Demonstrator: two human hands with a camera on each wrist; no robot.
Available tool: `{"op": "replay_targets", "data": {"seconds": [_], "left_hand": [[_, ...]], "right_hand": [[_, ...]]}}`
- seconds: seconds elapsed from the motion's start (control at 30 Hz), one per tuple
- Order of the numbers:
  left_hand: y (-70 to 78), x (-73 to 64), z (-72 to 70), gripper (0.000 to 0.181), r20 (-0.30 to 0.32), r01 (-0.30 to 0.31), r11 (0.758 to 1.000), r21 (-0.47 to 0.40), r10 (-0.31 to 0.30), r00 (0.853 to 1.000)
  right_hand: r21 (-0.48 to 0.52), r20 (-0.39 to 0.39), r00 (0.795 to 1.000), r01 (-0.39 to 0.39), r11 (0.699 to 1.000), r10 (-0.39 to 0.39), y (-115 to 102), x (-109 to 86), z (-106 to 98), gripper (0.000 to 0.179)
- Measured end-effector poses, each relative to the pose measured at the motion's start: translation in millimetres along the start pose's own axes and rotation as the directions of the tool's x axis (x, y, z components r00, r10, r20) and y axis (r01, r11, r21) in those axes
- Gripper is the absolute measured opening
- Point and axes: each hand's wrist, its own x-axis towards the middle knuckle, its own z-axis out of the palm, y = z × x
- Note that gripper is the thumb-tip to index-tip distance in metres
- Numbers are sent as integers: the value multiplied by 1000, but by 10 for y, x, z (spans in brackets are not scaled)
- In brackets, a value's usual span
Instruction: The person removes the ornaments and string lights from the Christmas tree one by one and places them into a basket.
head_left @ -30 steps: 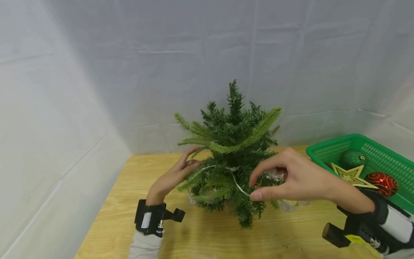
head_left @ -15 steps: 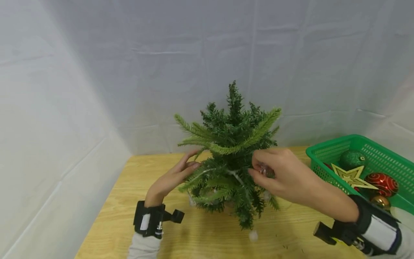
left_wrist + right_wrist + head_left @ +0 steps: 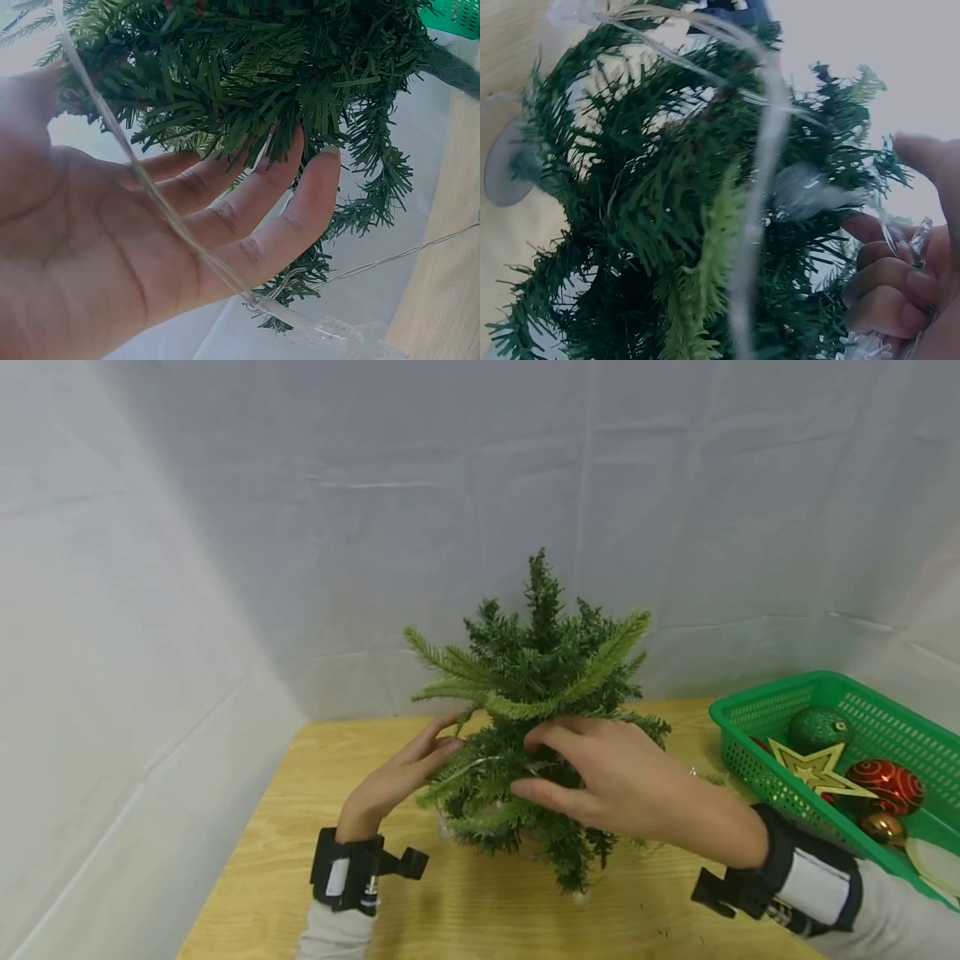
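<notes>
A small artificial Christmas tree [image 3: 543, 668] stands upright on the wooden table. Thin string lights [image 3: 180, 217] with clear plastic pieces run through its lower branches. At the tree's left side my left hand [image 3: 393, 777] touches a branch with loosely extended fingers; the wire crosses its palm in the left wrist view. My right hand [image 3: 630, 772] is in front of the tree, thumb and index finger apart. In the right wrist view its other fingers [image 3: 885, 292] curl round part of the string lights, while a blurred length of wire hangs across the branches. Foliage hides parts of the string.
A green plastic basket [image 3: 772, 691] stands at the right. It holds a gold star [image 3: 817, 768], a green ball [image 3: 813, 729], a red ball [image 3: 888, 785] and a copper-coloured ball [image 3: 882, 828]. White sheeting [image 3: 375, 527] rises behind and beside the table.
My right hand has moved left from the tree's right side to across its front, with part of the string lights in it. The left hand has stayed nearly still.
</notes>
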Motion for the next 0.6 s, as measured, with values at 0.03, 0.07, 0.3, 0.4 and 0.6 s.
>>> {"op": "replay_targets", "data": {"seconds": [0.03,0.07,0.3,0.4,0.6], "left_hand": [[-1,6,3,58,2,4,1000,-3,-4,1000],[0,8,5,58,6,6,1000,-4,-6,1000],[-20,88,-144,57,-49,-99,995,-24,98,994],[-40,140,-352,57,-158,-130,985,-118,110,981],[92,314,-732,56,-220,-47,997,-64,32,975]], "right_hand": [[-27,6,1000,-4,1000,4,-3,6,13,51],[-50,7,1000,-4,999,4,-2,11,27,53],[-18,-15,998,64,998,-65,43,29,85,24],[22,-4,995,98,995,-98,52,36,108,18],[65,15,993,114,991,-115,44,44,147,17]]}}
